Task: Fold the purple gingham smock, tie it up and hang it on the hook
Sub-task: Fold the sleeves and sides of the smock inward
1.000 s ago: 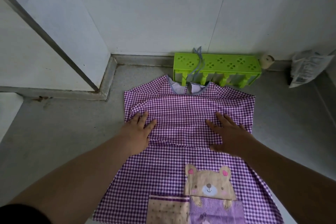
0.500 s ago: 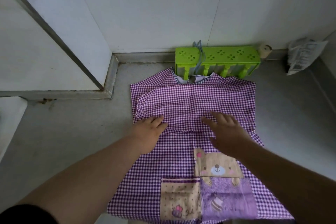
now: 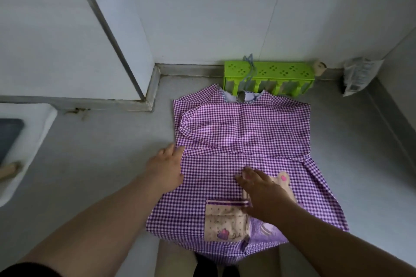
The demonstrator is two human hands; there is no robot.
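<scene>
Now smock (image 3: 243,132) flat on floor; left hand (image 3: 166,166) at its edge, right hand (image 3: 263,193) on it, both grips apart.

The smock (image 3: 243,153) lies flat on the floor (image 3: 101,164) at the frame's centre, its neck toward the wall. The hook rack (image 3: 269,78) stands behind it, touching the wall. My left hand (image 3: 165,167) rests on its left edge; my right hand (image 3: 263,189) lies flat lower right, over the pocket patch (image 3: 226,220).
</scene>
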